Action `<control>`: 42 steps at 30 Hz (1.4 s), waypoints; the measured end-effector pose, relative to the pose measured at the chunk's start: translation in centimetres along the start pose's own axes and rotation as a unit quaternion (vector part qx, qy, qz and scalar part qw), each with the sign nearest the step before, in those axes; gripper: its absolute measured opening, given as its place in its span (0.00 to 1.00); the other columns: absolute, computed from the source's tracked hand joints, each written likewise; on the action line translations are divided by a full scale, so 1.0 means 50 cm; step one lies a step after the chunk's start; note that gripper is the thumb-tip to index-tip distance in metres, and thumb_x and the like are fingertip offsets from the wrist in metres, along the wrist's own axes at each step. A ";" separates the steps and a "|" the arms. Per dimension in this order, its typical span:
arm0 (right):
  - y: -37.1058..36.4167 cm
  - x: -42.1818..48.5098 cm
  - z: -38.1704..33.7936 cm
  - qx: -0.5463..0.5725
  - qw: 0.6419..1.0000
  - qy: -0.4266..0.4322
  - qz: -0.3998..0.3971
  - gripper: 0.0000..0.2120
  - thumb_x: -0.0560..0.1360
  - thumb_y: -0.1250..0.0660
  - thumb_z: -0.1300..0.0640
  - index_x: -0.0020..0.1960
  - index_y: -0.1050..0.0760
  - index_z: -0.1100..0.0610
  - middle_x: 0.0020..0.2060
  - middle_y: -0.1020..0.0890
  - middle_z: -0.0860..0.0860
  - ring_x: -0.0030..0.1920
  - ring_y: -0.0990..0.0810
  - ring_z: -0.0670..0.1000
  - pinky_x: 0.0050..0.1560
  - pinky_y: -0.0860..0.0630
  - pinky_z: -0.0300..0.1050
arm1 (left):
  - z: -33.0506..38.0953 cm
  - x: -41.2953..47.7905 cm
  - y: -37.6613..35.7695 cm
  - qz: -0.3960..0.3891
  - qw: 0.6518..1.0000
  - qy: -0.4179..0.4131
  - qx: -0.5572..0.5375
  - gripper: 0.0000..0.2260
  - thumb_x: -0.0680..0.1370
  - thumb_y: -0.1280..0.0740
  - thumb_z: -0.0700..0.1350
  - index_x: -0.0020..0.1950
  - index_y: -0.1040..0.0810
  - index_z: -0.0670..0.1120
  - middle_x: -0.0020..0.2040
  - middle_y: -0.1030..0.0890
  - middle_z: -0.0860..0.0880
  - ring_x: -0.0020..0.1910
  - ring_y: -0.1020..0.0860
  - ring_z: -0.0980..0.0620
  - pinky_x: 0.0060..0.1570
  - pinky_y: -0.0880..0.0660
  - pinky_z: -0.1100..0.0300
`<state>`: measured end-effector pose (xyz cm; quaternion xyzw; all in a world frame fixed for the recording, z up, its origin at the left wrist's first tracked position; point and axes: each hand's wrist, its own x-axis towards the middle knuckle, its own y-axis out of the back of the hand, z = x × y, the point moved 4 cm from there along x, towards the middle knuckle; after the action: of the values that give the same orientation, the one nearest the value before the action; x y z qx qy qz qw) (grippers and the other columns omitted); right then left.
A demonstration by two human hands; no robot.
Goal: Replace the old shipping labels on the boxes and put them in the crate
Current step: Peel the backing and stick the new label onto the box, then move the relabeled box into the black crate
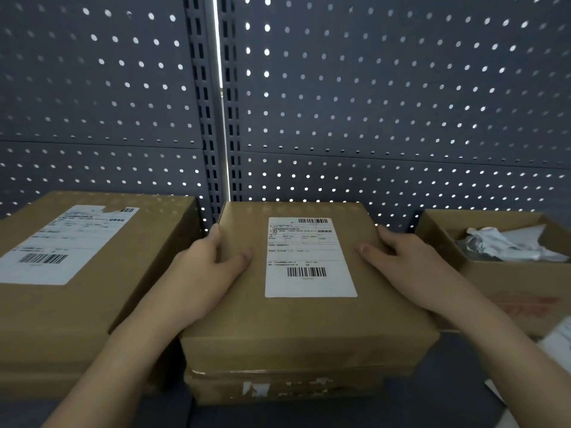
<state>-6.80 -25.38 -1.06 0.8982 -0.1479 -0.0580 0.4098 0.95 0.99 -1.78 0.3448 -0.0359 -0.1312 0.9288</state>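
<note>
Count from my remote seat: two hands, three closed boxes that I can tell apart, two labels on box tops, one open carton.

The top box (247, 319) sits at centre, stacked on a lower box (309, 387), which rests on the dark worktop (448, 381). The lower box's front face shows torn white scraps. The top box's long axis runs away from me, toward the pegboard wall (401, 103). Its label (309, 257) lies flat on the lid, slightly right of centre, and its long side runs the same way. The small barcode is at the far end and the big barcode at the near end, so the print reads upright from my side.

The left hand (213, 261) grips the top box at its left edge, thumb on the lid and fingers curled over the far-left corner. The right hand (398, 261) grips the right edge the same way, thumb on the lid beside the label.

The left box (92, 304) stands just beside the stack, not touching the hands. Its label (52, 245) is skewed, with a notch torn from the far edge. I can't tell if another box lies under it.

The open carton (494, 279) at right holds crumpled paper (509, 242). White sheets (559, 344) lie at the right edge, cut off by the frame.
</note>
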 end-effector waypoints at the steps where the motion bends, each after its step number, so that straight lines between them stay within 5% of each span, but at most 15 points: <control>1: -0.002 0.000 0.004 0.041 0.999 -0.017 -0.005 0.10 0.78 0.38 0.43 0.50 0.25 0.48 0.43 0.18 0.47 0.43 0.19 0.45 0.40 0.25 0.41 | -0.008 0.002 -0.004 0.008 0.999 0.019 -0.037 0.29 0.77 0.35 0.58 0.76 0.40 0.54 0.54 0.28 0.63 0.47 0.26 0.62 0.39 0.31 0.65; 5: -0.019 -0.010 0.017 0.240 0.967 -0.081 -0.033 0.11 0.77 0.34 0.47 0.51 0.19 0.53 0.39 0.13 0.49 0.39 0.14 0.50 0.41 0.20 0.45 | -0.026 -0.009 -0.013 -0.002 0.977 0.063 -0.205 0.06 0.76 0.31 0.52 0.51 0.25 0.55 0.37 0.18 0.61 0.35 0.18 0.63 0.37 0.25 0.64; 11: -0.027 -0.018 0.030 0.326 0.940 -0.097 -0.037 0.09 0.78 0.34 0.49 0.53 0.18 0.52 0.40 0.13 0.48 0.38 0.14 0.48 0.38 0.21 0.43 | -0.026 -0.017 -0.016 -0.036 0.961 0.075 -0.264 0.13 0.76 0.31 0.51 0.59 0.21 0.49 0.48 0.14 0.49 0.46 0.15 0.47 0.53 0.21 0.46; 17: 0.017 -0.063 0.004 0.348 0.934 -0.073 0.011 0.08 0.79 0.35 0.51 0.52 0.19 0.51 0.38 0.14 0.47 0.34 0.15 0.46 0.27 0.23 0.36 | 0.006 -0.048 0.001 -0.014 0.960 0.000 -0.280 0.12 0.77 0.32 0.50 0.60 0.22 0.52 0.48 0.14 0.52 0.44 0.15 0.51 0.41 0.22 0.55; 25: 0.027 -0.195 -0.016 0.324 0.931 -0.086 0.146 0.07 0.78 0.34 0.50 0.52 0.18 0.49 0.41 0.14 0.44 0.39 0.15 0.45 0.35 0.22 0.35 | 0.028 -0.076 0.009 -0.058 0.957 -0.068 -0.276 0.12 0.75 0.31 0.55 0.57 0.24 0.61 0.45 0.16 0.59 0.39 0.16 0.58 0.36 0.24 0.59; 29: 0.022 -0.283 -0.024 0.301 0.924 -0.107 0.212 0.07 0.78 0.34 0.50 0.52 0.18 0.48 0.41 0.14 0.44 0.38 0.15 0.45 0.33 0.23 0.36 | 0.030 -0.094 0.003 -0.104 0.950 -0.102 -0.274 0.07 0.75 0.31 0.54 0.52 0.24 0.61 0.42 0.17 0.64 0.38 0.18 0.62 0.31 0.25 0.66; 35: 0.047 -0.439 -0.010 0.279 0.898 -0.152 0.303 0.08 0.78 0.34 0.49 0.51 0.18 0.50 0.42 0.13 0.47 0.39 0.14 0.50 0.41 0.22 0.44 | 0.072 -0.145 -0.047 -0.197 0.928 -0.151 -0.278 0.10 0.75 0.30 0.53 0.56 0.22 0.60 0.47 0.15 0.59 0.43 0.16 0.57 0.44 0.22 0.54; 42: 0.097 -0.634 0.082 0.273 0.846 -0.219 0.403 0.08 0.79 0.35 0.50 0.51 0.18 0.50 0.39 0.14 0.47 0.34 0.15 0.48 0.27 0.25 0.35 | 0.180 -0.230 -0.215 -0.330 0.882 -0.199 -0.272 0.08 0.77 0.31 0.48 0.55 0.21 0.57 0.45 0.15 0.57 0.41 0.16 0.56 0.36 0.23 0.61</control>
<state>-38.89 -21.40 -0.64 0.7990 -0.5928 -0.0402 0.0924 -13.88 -9.41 -1.67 0.0374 -0.0666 -0.5006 0.8623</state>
